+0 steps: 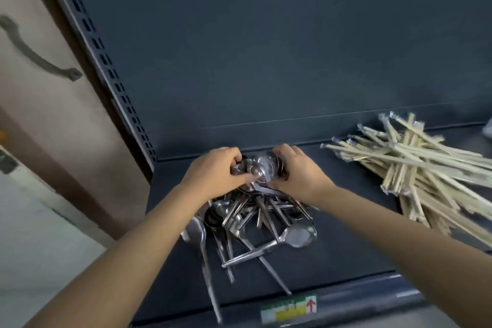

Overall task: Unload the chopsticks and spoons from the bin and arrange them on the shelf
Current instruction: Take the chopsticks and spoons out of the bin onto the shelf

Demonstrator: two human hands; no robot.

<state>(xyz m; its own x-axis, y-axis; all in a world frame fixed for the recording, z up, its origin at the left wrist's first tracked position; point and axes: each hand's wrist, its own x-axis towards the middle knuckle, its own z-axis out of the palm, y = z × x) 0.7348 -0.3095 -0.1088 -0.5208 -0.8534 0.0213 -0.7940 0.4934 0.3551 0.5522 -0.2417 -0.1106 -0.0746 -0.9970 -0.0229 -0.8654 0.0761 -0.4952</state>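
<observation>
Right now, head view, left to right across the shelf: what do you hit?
Slotted upright → left hand → right hand → wrapped chopsticks. The spoons span both hands, so unplaced.

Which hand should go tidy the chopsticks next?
Right. The chopsticks lie on the shelf to the right of the spoons, on the right hand's side; the left hand would have to cross over. Both hands grip spoons now, so it must let go first.

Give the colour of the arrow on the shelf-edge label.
Red arrow, pointing up, at the right end of the label; head view.
</observation>
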